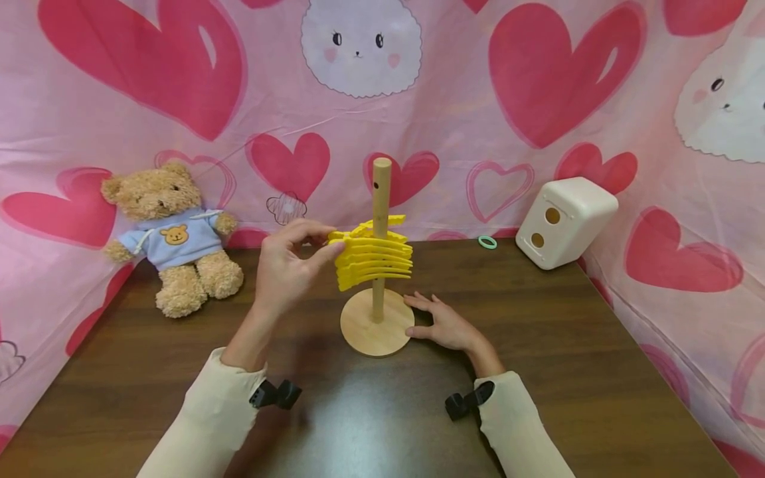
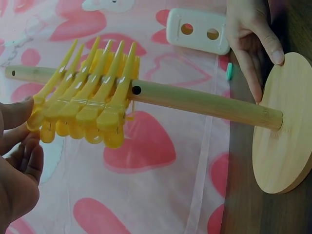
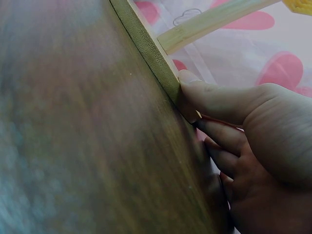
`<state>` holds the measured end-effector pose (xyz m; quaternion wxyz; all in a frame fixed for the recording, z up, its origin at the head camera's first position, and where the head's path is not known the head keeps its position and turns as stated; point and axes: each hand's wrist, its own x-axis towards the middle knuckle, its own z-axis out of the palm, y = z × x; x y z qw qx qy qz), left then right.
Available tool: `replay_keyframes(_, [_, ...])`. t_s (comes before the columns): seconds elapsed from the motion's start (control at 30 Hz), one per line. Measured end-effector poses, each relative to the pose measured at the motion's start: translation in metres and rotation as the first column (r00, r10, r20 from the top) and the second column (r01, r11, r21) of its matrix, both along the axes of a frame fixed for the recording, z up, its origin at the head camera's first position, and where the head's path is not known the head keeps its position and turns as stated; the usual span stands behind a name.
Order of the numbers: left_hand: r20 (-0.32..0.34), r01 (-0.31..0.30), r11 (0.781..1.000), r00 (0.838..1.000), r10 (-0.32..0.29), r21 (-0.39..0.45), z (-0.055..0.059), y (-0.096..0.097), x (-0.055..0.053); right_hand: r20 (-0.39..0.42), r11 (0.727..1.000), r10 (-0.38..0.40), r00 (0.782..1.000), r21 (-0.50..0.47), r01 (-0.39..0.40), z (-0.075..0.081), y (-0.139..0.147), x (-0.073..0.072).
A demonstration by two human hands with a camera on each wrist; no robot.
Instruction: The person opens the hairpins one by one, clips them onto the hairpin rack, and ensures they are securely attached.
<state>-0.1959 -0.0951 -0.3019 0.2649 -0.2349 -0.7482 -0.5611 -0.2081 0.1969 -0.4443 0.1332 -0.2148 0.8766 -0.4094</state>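
A wooden post (image 1: pixel 379 299) rises from a round wooden base (image 1: pixel 362 325). Several yellow plastic clips (image 1: pixel 373 255) with long tapered prongs are stacked along the post in a fan. My left hand (image 1: pixel 293 259) pinches the handle end of the uppermost clip between thumb and fingers. In the left wrist view the prongs of the clips (image 2: pixel 109 92) lie across the post. Down at the base's right side, my right hand (image 1: pixel 445 322) touches the rim with thumb and fingers spread; the right wrist view shows the thumb (image 3: pixel 209 95) against the base's edge (image 3: pixel 156 61).
A teddy bear (image 1: pixel 185 236) in a blue sweater sits at the back left. On the right stands a white box (image 1: pixel 568 222) with two round holes, beside a small mint-green ring (image 1: pixel 487 242). Pink heart-patterned cloth (image 1: pixel 454 119) hangs behind the dark wooden table (image 1: pixel 538 318).
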Motion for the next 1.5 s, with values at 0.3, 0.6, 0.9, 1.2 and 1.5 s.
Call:
replay_keyframes(0.3, [-0.023,0.025,0.999,0.999,-0.026,-0.033,0.0029,0.0025,0.0008,-0.021,1.000,0.015,1.000,-0.014,-0.015,0.0000,0.0002,0.0010])
replay_keyframes(0.6, [-0.032,0.015,0.997,0.999,-0.017,-0.073,0.0015,0.0040,0.0022,-0.024,1.000,0.015,1.000,-0.012,-0.015,0.0003,0.0006,-0.0003])
replay_keyframes(0.9, [0.005,0.013,0.998,1.000,-0.013,-0.067,-0.0022,0.0032,0.0022,-0.004,1.000,0.005,1.000,-0.005,-0.005,-0.0008,0.0015,0.0006])
replay_keyframes(1.2, [0.054,0.017,0.998,0.998,-0.013,-0.058,-0.0022,0.0026,0.0039,-0.014,1.000,0.006,1.000,-0.001,-0.006,0.0006,0.0022,0.0001])
replay_keyframes(1.5, [0.079,0.050,0.999,0.996,-0.048,-0.020,-0.0058,-0.0031,0.0081,-0.008,1.000,-0.014,1.000,-0.008,0.014,-0.0001,0.0047,0.0029])
